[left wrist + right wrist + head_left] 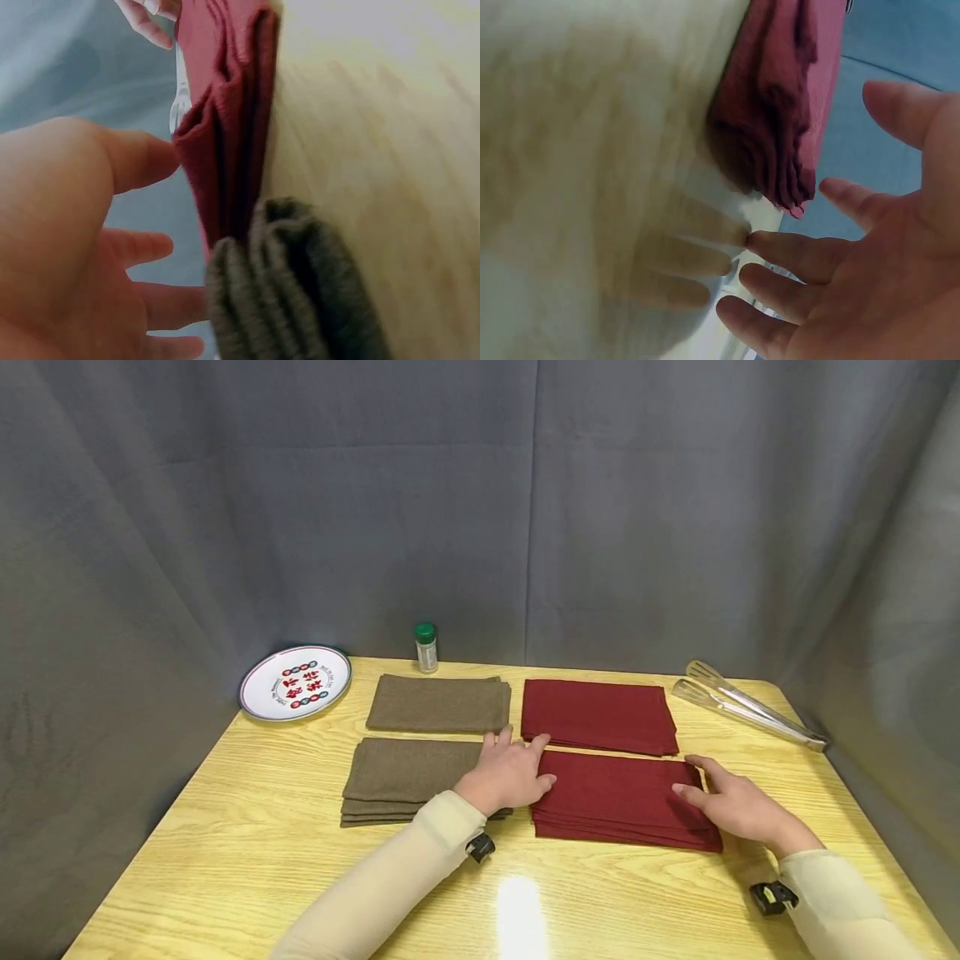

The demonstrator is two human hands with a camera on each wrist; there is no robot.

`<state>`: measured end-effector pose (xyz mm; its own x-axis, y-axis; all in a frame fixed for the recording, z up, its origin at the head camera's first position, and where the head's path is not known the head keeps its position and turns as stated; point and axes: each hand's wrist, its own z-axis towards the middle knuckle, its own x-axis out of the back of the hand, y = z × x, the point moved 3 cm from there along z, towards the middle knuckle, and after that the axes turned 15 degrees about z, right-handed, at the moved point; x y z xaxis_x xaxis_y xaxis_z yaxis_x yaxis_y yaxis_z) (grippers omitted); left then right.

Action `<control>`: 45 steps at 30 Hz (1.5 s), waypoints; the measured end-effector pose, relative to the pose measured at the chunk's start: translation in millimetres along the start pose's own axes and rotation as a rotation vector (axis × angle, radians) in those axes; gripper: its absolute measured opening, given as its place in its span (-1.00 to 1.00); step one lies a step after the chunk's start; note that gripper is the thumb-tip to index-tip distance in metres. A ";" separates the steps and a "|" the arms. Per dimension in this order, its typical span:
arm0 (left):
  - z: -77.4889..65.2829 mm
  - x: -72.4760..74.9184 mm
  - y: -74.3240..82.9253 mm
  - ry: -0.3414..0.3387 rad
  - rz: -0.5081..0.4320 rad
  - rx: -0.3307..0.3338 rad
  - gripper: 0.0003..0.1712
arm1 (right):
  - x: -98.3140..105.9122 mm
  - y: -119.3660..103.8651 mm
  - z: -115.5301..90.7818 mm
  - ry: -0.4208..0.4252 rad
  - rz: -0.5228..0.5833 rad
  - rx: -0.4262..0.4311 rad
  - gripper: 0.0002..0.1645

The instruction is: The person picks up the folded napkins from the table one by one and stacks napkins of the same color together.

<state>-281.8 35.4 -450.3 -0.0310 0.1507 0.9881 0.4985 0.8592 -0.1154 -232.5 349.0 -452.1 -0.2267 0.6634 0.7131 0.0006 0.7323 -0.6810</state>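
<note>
A front stack of folded red cloth napkins (615, 793) lies between both hands. My left hand (510, 772) has its fingers spread at the stack's left edge, and its thumb (146, 159) appears to touch the red cloth (225, 112) in the left wrist view. Beneath that hand is the right end of the front brown napkin stack (408, 772). At the right edge of the front red stack, my right hand (738, 806) is spread with nothing gripped. In the right wrist view its fingers (802, 255) are beside the layered end of the red napkins (780, 120).
Behind lie another brown stack (438, 704) and another red stack (596, 714). A plate with red characters (255, 689) stands at the back left, a green-capped shaker bottle (427, 652) at the back, metal tongs (757, 710) at the right. Grey curtains (375, 527) border the table (225, 860).
</note>
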 end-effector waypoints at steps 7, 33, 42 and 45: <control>-1.3 -8.0 8.1 -0.003 0.021 -0.018 -0.24 | -8.2 -1.6 -4.3 0.027 0.018 0.076 -0.08; -4.7 -7.9 15.0 0.112 -0.377 -0.061 -0.47 | -13.3 -17.5 -5.3 0.061 0.273 0.123 -0.37; -5.5 -2.5 8.7 0.210 -0.575 -0.129 -0.51 | -10.0 -4.2 -5.5 0.110 0.349 0.085 -0.35; -5.6 -2.0 6.9 0.222 -0.570 -0.147 -0.48 | -6.6 -0.8 -7.4 0.109 0.377 0.043 -0.36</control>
<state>-273.4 38.3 -452.6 -0.1547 -0.4300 0.8895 0.5707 0.6960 0.4358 -223.8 345.1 -455.0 -0.1131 0.8988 0.4236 0.0228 0.4286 -0.9032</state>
